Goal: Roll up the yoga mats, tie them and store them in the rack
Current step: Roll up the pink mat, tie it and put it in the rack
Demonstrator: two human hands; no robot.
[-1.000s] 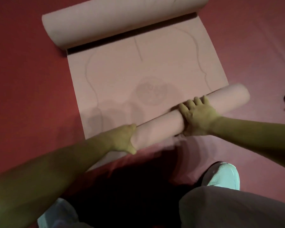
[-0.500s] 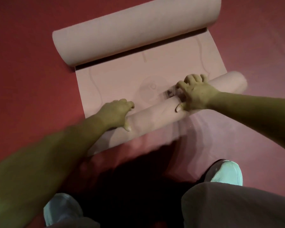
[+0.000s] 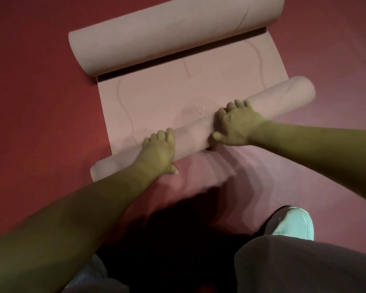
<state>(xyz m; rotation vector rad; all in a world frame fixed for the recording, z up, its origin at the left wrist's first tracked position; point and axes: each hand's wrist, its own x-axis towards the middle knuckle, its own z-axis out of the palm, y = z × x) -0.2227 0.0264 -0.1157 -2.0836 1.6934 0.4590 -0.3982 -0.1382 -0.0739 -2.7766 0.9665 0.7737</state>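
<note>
Grip: left hand (image 3: pixel 159 152) and right hand (image 3: pixel 238 126) curl over the mat roll (image 3: pixel 283 97), fingertips hidden.

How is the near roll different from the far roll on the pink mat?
The near roll is thin; the far roll is much fatter. The left hand and right hand grip the near roll; nothing touches the far roll. Both are pink, rolled ends of one mat.
</note>
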